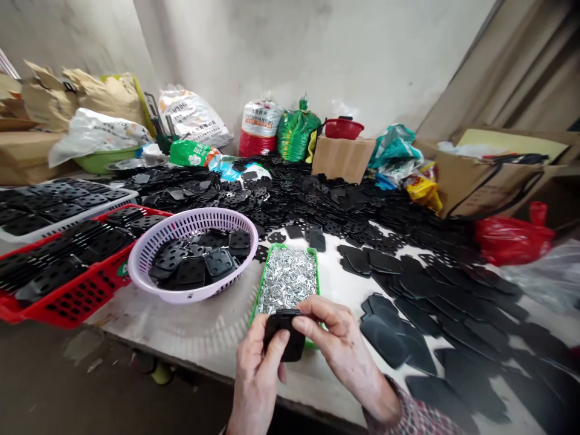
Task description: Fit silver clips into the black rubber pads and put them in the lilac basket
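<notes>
My left hand (260, 362) grips a black plate with holes (292, 347), thumb across its face. My right hand (335, 338) pinches the top right corner of the same piece; whether a small part sits between those fingertips is hidden. Just beyond the hands lies a green tray (318, 266) full of small silvery metal pins (290, 278), its near end partly covered by the hands and the plate. Left of it stands a lilac basket (194, 296) with several black plates with holes (217, 261) inside.
Red and white crates (86, 302) of black plates stand at the left. Flat black plates (389, 332) spread over the table's right side, with a big heap (317, 196) behind. Sacks (260, 124), a cardboard box (342, 158) and a red bag (514, 238) border the work area.
</notes>
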`<act>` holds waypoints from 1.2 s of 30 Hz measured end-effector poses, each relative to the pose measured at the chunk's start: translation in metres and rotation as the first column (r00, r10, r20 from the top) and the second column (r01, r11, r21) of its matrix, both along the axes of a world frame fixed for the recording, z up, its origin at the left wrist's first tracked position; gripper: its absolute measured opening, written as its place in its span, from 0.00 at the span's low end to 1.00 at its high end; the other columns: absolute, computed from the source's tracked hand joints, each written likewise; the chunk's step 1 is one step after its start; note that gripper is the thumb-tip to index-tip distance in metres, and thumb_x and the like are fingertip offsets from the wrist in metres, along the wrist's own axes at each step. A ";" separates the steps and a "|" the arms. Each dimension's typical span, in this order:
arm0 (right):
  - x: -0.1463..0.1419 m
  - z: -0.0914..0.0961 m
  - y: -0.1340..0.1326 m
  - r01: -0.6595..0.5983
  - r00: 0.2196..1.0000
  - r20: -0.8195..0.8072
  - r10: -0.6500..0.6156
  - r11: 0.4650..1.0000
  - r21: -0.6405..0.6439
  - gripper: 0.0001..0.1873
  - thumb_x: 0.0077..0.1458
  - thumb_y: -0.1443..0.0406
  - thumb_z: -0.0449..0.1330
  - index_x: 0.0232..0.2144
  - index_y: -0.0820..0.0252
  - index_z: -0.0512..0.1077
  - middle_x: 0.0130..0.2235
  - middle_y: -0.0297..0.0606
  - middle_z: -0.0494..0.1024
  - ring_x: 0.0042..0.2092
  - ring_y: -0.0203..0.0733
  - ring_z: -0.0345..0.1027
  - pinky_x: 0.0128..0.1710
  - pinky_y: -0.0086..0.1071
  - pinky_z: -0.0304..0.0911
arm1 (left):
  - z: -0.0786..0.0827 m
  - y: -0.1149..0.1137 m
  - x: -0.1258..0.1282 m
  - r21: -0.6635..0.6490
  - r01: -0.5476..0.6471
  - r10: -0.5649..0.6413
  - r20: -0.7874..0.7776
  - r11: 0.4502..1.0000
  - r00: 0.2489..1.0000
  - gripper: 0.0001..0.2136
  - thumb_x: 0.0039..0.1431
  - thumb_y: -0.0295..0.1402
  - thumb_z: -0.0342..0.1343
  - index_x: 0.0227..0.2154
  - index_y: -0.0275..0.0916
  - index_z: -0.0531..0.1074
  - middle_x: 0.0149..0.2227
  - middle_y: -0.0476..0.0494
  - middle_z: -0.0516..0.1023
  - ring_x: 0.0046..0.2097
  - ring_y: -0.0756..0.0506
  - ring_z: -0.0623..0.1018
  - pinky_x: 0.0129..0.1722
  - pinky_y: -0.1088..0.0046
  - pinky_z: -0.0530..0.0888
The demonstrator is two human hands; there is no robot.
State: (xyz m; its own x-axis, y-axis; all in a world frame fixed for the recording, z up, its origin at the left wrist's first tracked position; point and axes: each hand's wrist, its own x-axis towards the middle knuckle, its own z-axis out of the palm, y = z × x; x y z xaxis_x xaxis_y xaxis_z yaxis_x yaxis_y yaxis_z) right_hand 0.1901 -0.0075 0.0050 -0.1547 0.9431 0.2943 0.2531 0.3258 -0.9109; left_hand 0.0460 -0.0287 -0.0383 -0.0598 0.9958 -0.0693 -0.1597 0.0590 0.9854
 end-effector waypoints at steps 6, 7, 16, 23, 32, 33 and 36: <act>0.012 -0.012 0.030 -0.050 0.974 0.224 0.042 0.998 0.029 0.09 0.67 0.64 0.56 0.41 0.59 0.77 0.37 0.36 0.77 0.37 0.41 0.70 0.36 0.30 0.64 | -0.002 0.009 -0.004 -0.173 -0.161 0.214 0.351 0.972 0.912 0.19 0.53 0.46 0.63 0.42 0.40 0.71 0.29 0.50 0.73 0.25 0.51 0.69 0.16 0.79 0.64; 0.011 -0.014 0.036 -0.045 0.923 0.384 0.016 0.997 0.067 0.07 0.65 0.67 0.57 0.39 0.60 0.77 0.37 0.37 0.77 0.37 0.42 0.70 0.37 0.32 0.63 | -0.001 0.011 -0.006 -0.201 -0.173 0.240 0.384 0.964 0.892 0.19 0.53 0.46 0.63 0.42 0.40 0.71 0.28 0.50 0.73 0.25 0.51 0.69 0.16 0.79 0.64; -0.014 -0.033 0.050 -0.149 0.442 0.896 -0.037 0.982 0.113 0.09 0.59 0.74 0.60 0.28 0.60 0.73 0.34 0.36 0.74 0.38 0.44 0.65 0.37 0.34 0.58 | 0.000 0.017 -0.022 -0.126 -0.158 0.194 0.358 0.979 0.913 0.14 0.51 0.41 0.65 0.38 0.39 0.75 0.29 0.51 0.71 0.25 0.54 0.64 0.17 0.80 0.61; -0.002 -0.044 0.050 -0.179 0.595 0.803 -0.037 0.968 0.178 0.10 0.60 0.76 0.58 0.27 0.61 0.72 0.34 0.37 0.74 0.38 0.43 0.65 0.38 0.34 0.59 | -0.007 0.020 -0.021 -0.126 -0.162 0.191 0.269 0.979 0.944 0.16 0.54 0.43 0.62 0.42 0.39 0.75 0.32 0.49 0.70 0.24 0.54 0.63 0.18 0.79 0.61; 0.016 -0.025 0.048 -0.105 0.994 -0.028 0.102 0.980 -0.168 0.05 0.57 0.66 0.60 0.29 0.60 0.73 0.27 0.32 0.73 0.29 0.38 0.64 0.29 0.28 0.59 | -0.015 0.018 -0.012 -0.095 -0.023 0.037 0.150 0.995 0.988 0.16 0.59 0.44 0.58 0.46 0.41 0.73 0.35 0.48 0.73 0.28 0.52 0.66 0.18 0.81 0.62; 0.017 -0.022 0.047 -0.128 0.990 -0.091 0.112 0.974 -0.188 0.05 0.56 0.65 0.62 0.29 0.61 0.74 0.27 0.32 0.73 0.30 0.38 0.65 0.30 0.28 0.60 | -0.014 0.018 -0.009 -0.093 -0.006 0.020 0.153 0.996 0.988 0.16 0.58 0.44 0.58 0.46 0.41 0.73 0.35 0.48 0.72 0.28 0.52 0.66 0.17 0.82 0.62; 0.020 -0.016 0.044 -0.138 0.981 -0.156 0.111 0.974 -0.178 0.06 0.54 0.64 0.64 0.28 0.62 0.75 0.28 0.33 0.74 0.31 0.38 0.65 0.31 0.28 0.61 | -0.008 0.018 -0.002 -0.082 0.028 -0.016 0.144 0.996 0.989 0.16 0.58 0.44 0.59 0.44 0.40 0.74 0.33 0.48 0.72 0.27 0.52 0.66 0.17 0.82 0.62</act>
